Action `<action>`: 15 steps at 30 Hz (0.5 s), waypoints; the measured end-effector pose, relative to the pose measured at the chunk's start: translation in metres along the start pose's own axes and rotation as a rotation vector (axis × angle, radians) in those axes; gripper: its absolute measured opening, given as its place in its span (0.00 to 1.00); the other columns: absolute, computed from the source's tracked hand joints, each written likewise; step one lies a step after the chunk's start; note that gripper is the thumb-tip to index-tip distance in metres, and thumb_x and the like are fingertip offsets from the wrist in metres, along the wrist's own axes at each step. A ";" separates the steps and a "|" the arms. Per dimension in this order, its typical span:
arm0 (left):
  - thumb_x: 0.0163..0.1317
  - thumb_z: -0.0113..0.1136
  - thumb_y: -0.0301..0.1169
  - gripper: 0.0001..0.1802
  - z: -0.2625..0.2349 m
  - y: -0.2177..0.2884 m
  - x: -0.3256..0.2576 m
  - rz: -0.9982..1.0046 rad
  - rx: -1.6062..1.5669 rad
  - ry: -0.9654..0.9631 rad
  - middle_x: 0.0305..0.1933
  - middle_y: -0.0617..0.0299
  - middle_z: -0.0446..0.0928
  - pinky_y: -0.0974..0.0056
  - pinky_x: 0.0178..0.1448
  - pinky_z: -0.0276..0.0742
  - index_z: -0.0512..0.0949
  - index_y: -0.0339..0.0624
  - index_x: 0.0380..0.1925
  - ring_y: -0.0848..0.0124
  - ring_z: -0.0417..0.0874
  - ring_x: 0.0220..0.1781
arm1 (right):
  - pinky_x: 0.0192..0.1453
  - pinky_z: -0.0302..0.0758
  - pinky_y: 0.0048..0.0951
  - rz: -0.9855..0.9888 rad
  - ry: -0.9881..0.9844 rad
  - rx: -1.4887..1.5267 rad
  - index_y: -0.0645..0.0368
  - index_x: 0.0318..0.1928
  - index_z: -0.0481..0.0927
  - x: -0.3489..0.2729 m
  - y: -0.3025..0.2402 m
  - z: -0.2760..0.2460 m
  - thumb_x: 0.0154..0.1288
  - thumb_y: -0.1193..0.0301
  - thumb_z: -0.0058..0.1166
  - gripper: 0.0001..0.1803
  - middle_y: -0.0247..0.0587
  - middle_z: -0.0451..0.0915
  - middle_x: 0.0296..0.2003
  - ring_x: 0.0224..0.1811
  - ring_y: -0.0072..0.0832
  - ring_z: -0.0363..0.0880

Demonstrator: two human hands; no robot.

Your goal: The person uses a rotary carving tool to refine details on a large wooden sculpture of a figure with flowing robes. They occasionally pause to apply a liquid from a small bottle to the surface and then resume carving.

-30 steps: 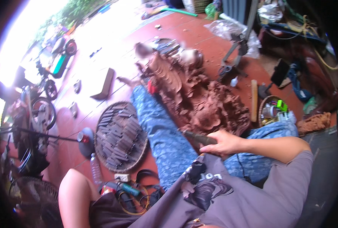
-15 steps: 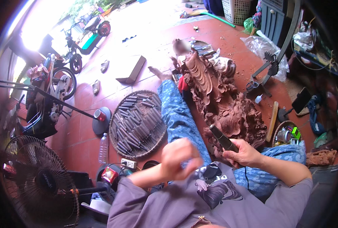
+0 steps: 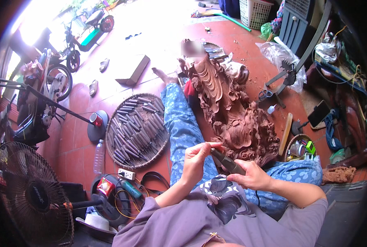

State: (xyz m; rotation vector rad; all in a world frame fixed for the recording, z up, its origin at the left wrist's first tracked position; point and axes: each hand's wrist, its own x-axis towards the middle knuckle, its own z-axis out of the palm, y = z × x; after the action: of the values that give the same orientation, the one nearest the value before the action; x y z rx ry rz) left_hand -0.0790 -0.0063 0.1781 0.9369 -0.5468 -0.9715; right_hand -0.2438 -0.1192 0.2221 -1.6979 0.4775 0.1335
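My right hand (image 3: 251,176) is wrapped round a dark, pen-shaped rotary carving tool (image 3: 228,162) with a thin cord trailing from its lower end. Its nose points up and left. At that nose are the pinched thumb and fingers of my left hand (image 3: 195,161); whether they grip the tip or something small there, I cannot make out. Just beyond both hands lies a large reddish-brown wood carving (image 3: 243,129), a robed figure with deep folds and gnarled forms, stretched out on the floor beside my outstretched leg.
To the left, a round woven tray (image 3: 109,138) holds many wood-carving chisels (image 3: 136,131). A fan (image 3: 37,197), power strip (image 3: 126,174), cables and a water bottle (image 3: 99,156) stand nearer. On the right are a small basket (image 3: 297,142), a wooden stick (image 3: 285,133) and a phone on a stand (image 3: 316,114).
My left hand, blurred and apart from the tool before, has come to the tool's nose. The right hand has tilted the tool slightly lower and left. The whole view has shifted slightly.
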 end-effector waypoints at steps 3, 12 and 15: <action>0.65 0.50 0.40 0.19 0.001 0.008 0.006 0.065 -0.047 -0.021 0.38 0.57 0.80 0.69 0.45 0.71 0.78 0.34 0.42 0.74 0.78 0.40 | 0.22 0.65 0.24 0.009 -0.021 0.023 0.62 0.36 0.73 0.003 -0.008 -0.001 0.57 0.54 0.59 0.22 0.31 0.70 0.17 0.18 0.16 0.67; 0.62 0.55 0.35 0.16 0.011 -0.015 -0.009 -0.108 0.017 -0.073 0.40 0.62 0.79 0.72 0.47 0.71 0.77 0.35 0.46 0.78 0.77 0.41 | 0.22 0.66 0.24 -0.154 0.120 -0.026 0.64 0.42 0.72 0.000 0.004 0.005 0.58 0.55 0.57 0.23 0.31 0.71 0.17 0.18 0.16 0.68; 0.61 0.55 0.36 0.16 0.014 -0.015 -0.012 -0.103 -0.055 -0.019 0.40 0.61 0.79 0.70 0.48 0.71 0.78 0.35 0.43 0.76 0.78 0.41 | 0.21 0.66 0.24 -0.051 0.056 0.034 0.64 0.44 0.71 0.001 0.008 0.010 0.58 0.56 0.58 0.25 0.32 0.71 0.17 0.17 0.17 0.69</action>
State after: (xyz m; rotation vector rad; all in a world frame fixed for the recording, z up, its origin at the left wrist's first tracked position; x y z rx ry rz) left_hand -0.1019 -0.0052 0.1722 0.9143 -0.4889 -1.0838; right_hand -0.2443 -0.1104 0.2128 -1.6822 0.4749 0.0404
